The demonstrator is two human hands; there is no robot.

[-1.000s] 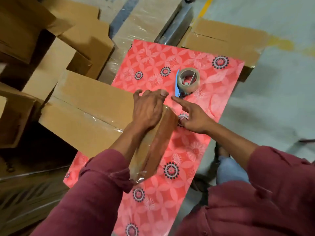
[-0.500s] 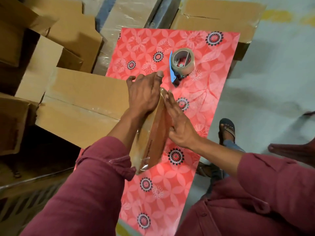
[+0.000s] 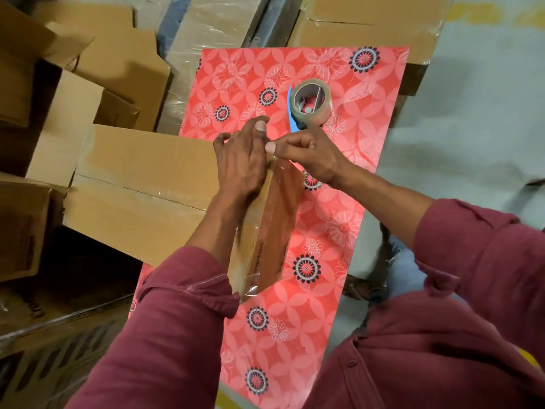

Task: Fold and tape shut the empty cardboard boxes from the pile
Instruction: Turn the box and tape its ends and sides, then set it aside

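Cardboard box [image 3: 153, 184] on red floral mat [image 3: 333, 231], seam taped. Left hand [image 3: 240, 163] flat, pressing top near edge; right hand [image 3: 306, 156] pinching tape end [image 3: 277, 160] at corner. Best: pull taut, smooth down firmly, avoid wrinkles.

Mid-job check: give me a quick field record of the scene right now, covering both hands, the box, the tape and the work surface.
left hand: flat on top of the box, fingers straight, pressing near its far end
right hand: pinching the clear tape end at the box's far top edge
box: flaps folded shut, clear tape along its right side
tape dispenser: set down on the table just beyond the hands, blue body, not held
table: red floral surface
loose boxes: piled at left
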